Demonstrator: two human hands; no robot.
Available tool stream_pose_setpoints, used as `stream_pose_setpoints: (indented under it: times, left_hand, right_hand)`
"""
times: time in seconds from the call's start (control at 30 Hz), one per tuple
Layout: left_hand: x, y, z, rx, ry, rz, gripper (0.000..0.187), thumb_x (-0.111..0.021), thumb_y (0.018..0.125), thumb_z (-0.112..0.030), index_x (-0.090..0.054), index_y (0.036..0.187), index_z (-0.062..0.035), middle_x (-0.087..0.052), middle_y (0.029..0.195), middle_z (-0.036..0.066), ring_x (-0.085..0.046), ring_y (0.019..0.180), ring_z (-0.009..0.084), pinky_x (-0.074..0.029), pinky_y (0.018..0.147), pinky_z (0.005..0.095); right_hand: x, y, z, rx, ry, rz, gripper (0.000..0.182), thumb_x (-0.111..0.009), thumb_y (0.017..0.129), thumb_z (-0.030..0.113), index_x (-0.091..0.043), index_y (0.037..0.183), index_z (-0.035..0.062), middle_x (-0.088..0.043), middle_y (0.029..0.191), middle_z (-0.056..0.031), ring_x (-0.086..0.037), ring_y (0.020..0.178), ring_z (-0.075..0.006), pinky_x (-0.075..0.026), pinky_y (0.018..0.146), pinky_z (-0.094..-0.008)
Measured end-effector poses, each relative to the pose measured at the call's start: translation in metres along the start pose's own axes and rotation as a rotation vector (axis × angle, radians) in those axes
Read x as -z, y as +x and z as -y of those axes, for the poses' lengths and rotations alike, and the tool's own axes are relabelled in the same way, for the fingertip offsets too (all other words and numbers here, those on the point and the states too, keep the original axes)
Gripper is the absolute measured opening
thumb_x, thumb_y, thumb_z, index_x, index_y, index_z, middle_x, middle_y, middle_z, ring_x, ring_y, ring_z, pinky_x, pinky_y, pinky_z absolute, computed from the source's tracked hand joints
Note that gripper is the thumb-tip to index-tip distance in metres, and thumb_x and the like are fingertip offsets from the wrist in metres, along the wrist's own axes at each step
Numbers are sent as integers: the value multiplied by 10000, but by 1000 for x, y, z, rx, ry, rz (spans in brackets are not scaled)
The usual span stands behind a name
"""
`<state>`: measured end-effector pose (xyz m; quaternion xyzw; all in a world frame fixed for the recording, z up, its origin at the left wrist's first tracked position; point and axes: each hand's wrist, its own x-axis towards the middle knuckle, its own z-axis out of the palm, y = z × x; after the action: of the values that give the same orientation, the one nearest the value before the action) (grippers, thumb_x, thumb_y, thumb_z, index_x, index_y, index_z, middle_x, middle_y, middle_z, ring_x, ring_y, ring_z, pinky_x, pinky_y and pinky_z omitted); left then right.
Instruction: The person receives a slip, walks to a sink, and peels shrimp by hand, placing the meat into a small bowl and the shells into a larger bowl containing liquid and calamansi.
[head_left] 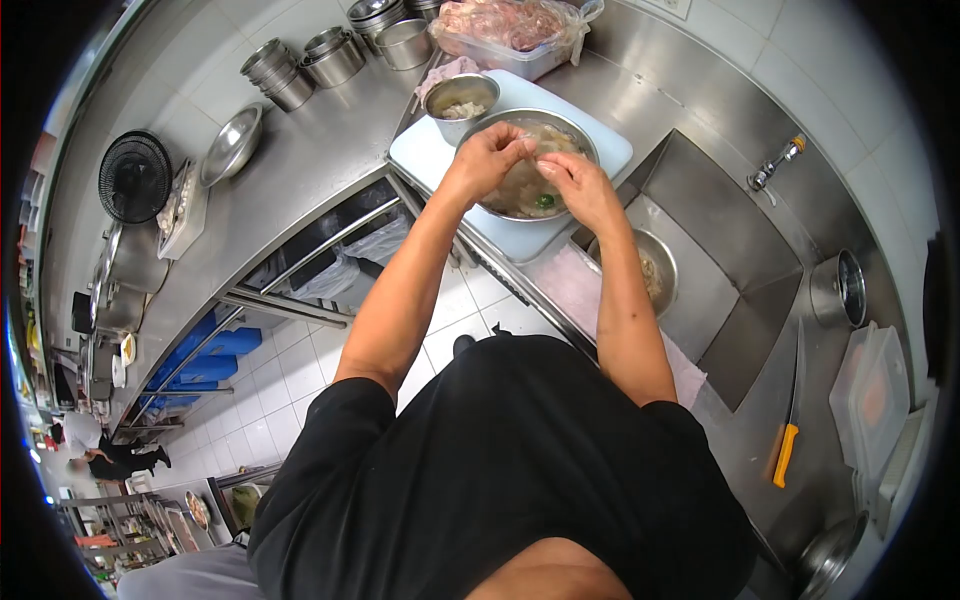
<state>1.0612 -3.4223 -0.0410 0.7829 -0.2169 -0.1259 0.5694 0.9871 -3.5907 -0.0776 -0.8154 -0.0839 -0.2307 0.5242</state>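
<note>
Over a wide metal bowl (515,216) of cloudy water, my left hand (488,158) and my right hand (582,186) meet with fingertips pinched close together. Whatever small thing lies between the fingers is too small to name. Pale pieces and a small green item (545,201) show in the water. The bowl stands on a light blue cutting board (413,160). Beside it, near my left hand, is a smaller metal pot (458,128) with pale pieces (463,110) inside.
A sink (690,215) holding a metal bowl (668,268) lies to the right. A yellow-handled knife (787,455) rests on the right counter. Bagged pink meat (505,25) sits at the back. Stacked metal pots (335,62) stand left. Far left is another person (115,455).
</note>
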Motion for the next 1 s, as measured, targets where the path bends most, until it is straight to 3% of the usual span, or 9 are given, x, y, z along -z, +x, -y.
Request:
stream_pose_setpoints:
  times: [0.1,0.2,0.3,0.4,0.57,0.67,0.83,0.93,1.0]
  left_hand:
    - [-8,-1,-9,48,-293,89,237,-634,945,-286,-626,1026,-63,-662,903,18,-605,832,86,-495,740,272]
    - [-14,7,-5,67,-468,136,260,-631,949,-291,-626,1047,-50,-664,941,29,-608,853,101,-493,760,272]
    - [-17,12,-9,58,-443,143,272,-620,955,-293,-624,1042,-36,-664,944,30,-610,863,110,-493,773,280]
    - [-17,22,-13,-26,-260,158,282,-616,956,-313,-627,1036,-43,-665,950,27,-608,856,111,-491,782,283]
    - [-17,25,-22,-2,-152,212,270,-632,943,-331,-642,997,-67,-666,940,23,-596,835,102,-479,783,279]
    - [-24,22,-26,78,-471,147,248,-656,928,-326,-653,975,-83,-666,927,24,-591,784,101,-481,725,267]
    - [26,82,10,-2,-227,-121,308,-682,903,-328,-666,1051,-59,-676,903,40,-589,690,115,-493,639,254]
    - [57,78,5,-125,475,-200,388,-682,860,-356,-676,1127,-73,-705,932,121,-662,762,250,-526,699,369]
    - [56,61,-2,-185,801,-167,367,-655,829,-402,-704,1082,-142,-698,1012,166,-674,914,338,-518,802,448]
  right_hand:
    - [6,5,7,-77,-164,188,276,-621,924,284,-678,967,17,-640,806,-113,-599,771,-227,-474,745,-343]
    - [8,4,7,-33,-179,115,319,-615,918,322,-668,976,13,-651,877,-180,-605,796,-329,-481,739,-381]
    - [8,8,1,-56,-48,120,327,-617,916,336,-673,974,19,-658,853,-172,-622,788,-321,-484,736,-385]
    - [14,5,10,-117,-102,88,322,-602,939,336,-703,942,29,-664,846,-97,-598,789,-156,-474,755,-304]
    - [24,6,7,-154,-63,90,334,-577,947,328,-706,931,21,-681,869,-82,-607,796,-154,-476,759,-297]
    - [31,5,15,-144,-113,104,319,-569,950,310,-709,937,24,-696,913,-86,-618,826,-156,-478,782,-287]
    - [48,-18,-22,-124,-68,-244,250,-597,927,238,-716,1037,47,-699,1010,-129,-646,933,-202,-478,858,-293]
    - [74,-44,-49,-237,-314,-456,272,-605,910,181,-697,1130,51,-688,1102,-165,-653,1029,-275,-472,913,-338]
    - [91,-66,-79,-440,-539,-276,303,-602,905,209,-680,1162,71,-658,1137,-202,-625,1069,-321,-468,937,-392]
